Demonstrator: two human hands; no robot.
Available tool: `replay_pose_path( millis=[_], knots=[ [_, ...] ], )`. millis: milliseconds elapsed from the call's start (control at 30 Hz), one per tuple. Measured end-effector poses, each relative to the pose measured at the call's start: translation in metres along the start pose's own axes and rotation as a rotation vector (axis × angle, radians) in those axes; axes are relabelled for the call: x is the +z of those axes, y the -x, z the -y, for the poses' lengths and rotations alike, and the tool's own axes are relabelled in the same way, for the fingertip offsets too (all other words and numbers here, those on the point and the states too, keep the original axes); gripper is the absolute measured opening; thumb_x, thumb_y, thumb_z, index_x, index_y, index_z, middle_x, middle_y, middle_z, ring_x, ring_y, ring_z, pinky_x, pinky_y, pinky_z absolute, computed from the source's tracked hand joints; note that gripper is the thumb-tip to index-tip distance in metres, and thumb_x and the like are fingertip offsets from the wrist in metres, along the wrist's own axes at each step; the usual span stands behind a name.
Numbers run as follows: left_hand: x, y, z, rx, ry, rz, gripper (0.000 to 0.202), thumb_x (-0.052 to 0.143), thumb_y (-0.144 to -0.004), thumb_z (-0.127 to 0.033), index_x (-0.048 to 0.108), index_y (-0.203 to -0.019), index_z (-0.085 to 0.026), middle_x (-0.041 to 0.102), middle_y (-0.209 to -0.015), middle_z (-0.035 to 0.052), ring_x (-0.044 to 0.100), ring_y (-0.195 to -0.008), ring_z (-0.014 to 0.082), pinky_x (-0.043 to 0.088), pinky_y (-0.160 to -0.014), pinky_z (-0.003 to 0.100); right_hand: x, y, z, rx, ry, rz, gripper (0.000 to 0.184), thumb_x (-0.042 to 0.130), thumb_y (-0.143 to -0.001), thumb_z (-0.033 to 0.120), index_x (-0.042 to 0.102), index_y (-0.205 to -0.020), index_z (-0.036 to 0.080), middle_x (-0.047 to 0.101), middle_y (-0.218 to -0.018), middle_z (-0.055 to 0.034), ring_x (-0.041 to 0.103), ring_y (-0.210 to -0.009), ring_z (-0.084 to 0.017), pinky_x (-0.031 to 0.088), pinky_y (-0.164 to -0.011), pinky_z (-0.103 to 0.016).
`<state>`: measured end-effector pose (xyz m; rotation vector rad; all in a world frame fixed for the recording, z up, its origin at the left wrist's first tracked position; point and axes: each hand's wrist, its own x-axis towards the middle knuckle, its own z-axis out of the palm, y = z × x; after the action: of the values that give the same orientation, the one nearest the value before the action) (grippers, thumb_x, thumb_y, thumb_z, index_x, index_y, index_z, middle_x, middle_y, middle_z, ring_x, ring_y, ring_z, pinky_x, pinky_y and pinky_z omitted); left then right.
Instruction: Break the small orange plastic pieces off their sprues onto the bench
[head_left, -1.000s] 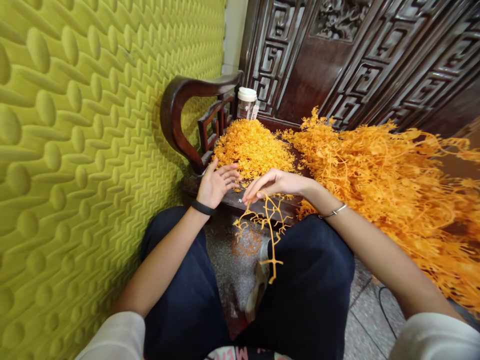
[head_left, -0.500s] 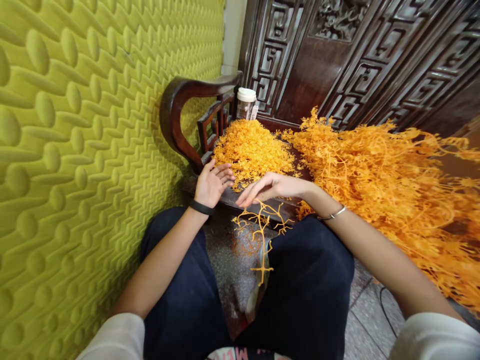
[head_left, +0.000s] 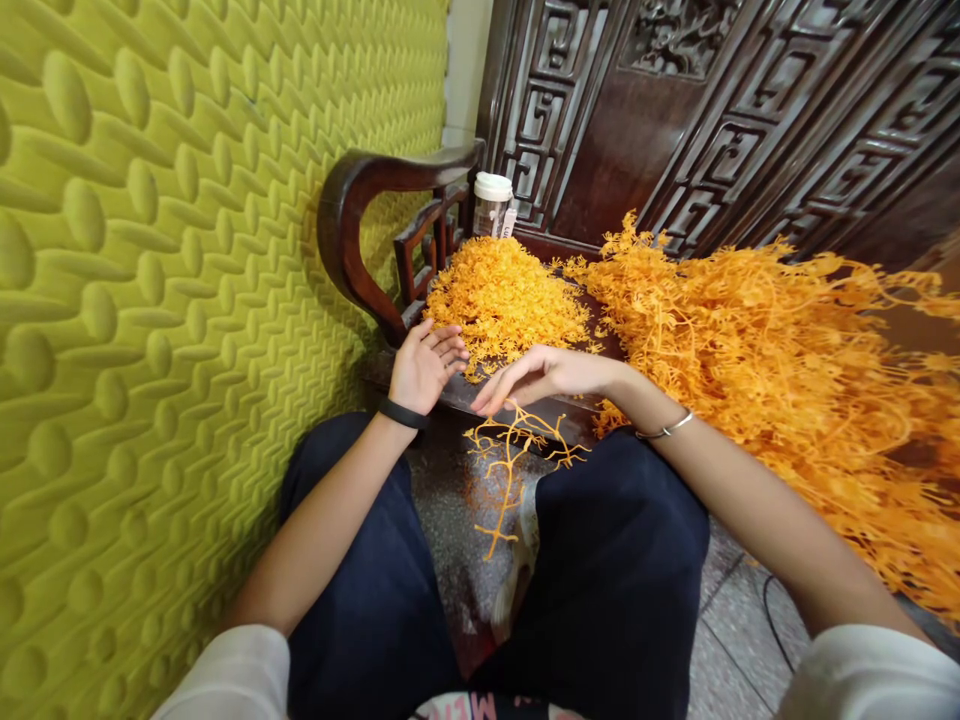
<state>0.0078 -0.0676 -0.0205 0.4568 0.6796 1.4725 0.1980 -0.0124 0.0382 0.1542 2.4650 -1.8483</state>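
My right hand [head_left: 525, 378] pinches a thin, branching orange plastic stem [head_left: 508, 478], which dangles below the fingertips in front of the bench edge. Most of its branches look bare. My left hand [head_left: 429, 365] is open, palm turned inward with the fingers stretched, and I see nothing held in it. Just beyond both hands, a heap of small orange plastic sprigs [head_left: 510, 305] lies on the dark wooden bench [head_left: 559, 408]. To the right spreads a large mass of long orange artificial branches [head_left: 735, 370].
A clear cup with a white lid [head_left: 493, 200] stands behind the heap. The bench's curved wooden armrest [head_left: 352, 200] rises at left, beside a yellow-green textured wall [head_left: 187, 300]. Carved dark wood panels [head_left: 600, 170] form the back. A black cable [head_left: 776, 625] lies on the tiled floor.
The lower end of the dangling orange stem has swung to the left. Both hands have stayed nearly in place.
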Motion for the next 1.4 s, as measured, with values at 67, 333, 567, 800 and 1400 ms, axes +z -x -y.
replay_pose_path(
  millis=[67,333,567,800,1400],
  knots=[
    [-0.0002,0.0001,0.0001,0.004,0.002,0.008,0.038,0.036,-0.086,-0.034,0.064,-0.076,-0.010,0.063,-0.062,0.0036,0.060,-0.056,0.0119,0.046,-0.053,0.022,0.0006,-0.0001,0.0003,-0.008,-0.024,-0.009,0.019,0.059,-0.081,0.015,0.070,-0.096,0.015,0.063,-0.116,-0.0090,0.059,-0.107,-0.016,0.045,-0.094,-0.032],
    [0.0016,0.0017,-0.0005,-0.001,0.001,-0.004,0.037,0.037,-0.086,-0.033,0.064,-0.075,-0.011,0.063,-0.061,0.0034,0.059,-0.056,0.0117,0.046,-0.054,0.023,0.0027,-0.0010,0.0044,-0.052,-0.030,-0.094,0.018,0.060,-0.081,0.016,0.070,-0.095,0.017,0.064,-0.115,-0.0076,0.059,-0.108,-0.015,0.043,-0.097,-0.033],
    [0.0029,0.0020,-0.0005,-0.009,-0.006,-0.023,0.037,0.036,-0.086,-0.034,0.064,-0.074,-0.012,0.062,-0.060,0.0029,0.058,-0.056,0.0114,0.046,-0.054,0.022,0.0032,-0.0016,0.0040,-0.069,-0.040,-0.091,0.017,0.060,-0.080,0.015,0.071,-0.094,0.017,0.063,-0.117,-0.0077,0.057,-0.111,-0.016,0.041,-0.099,-0.034],
    [0.0014,0.0007,-0.0002,0.003,0.007,-0.002,0.037,0.036,-0.086,-0.033,0.064,-0.075,-0.011,0.063,-0.060,0.0035,0.059,-0.056,0.0118,0.046,-0.053,0.022,0.0034,-0.0012,0.0027,-0.057,-0.011,-0.056,0.019,0.059,-0.081,0.013,0.070,-0.096,0.015,0.062,-0.118,-0.0091,0.057,-0.111,-0.016,0.041,-0.099,-0.034],
    [-0.0019,-0.0007,0.0004,0.020,0.010,0.039,0.039,0.034,-0.088,-0.032,0.064,-0.076,-0.010,0.063,-0.062,0.0033,0.060,-0.057,0.0119,0.048,-0.053,0.023,0.0024,-0.0014,0.0002,-0.021,0.004,-0.025,0.018,0.059,-0.081,0.016,0.070,-0.095,0.014,0.062,-0.118,-0.0088,0.055,-0.113,-0.017,0.039,-0.100,-0.034]
  ],
)
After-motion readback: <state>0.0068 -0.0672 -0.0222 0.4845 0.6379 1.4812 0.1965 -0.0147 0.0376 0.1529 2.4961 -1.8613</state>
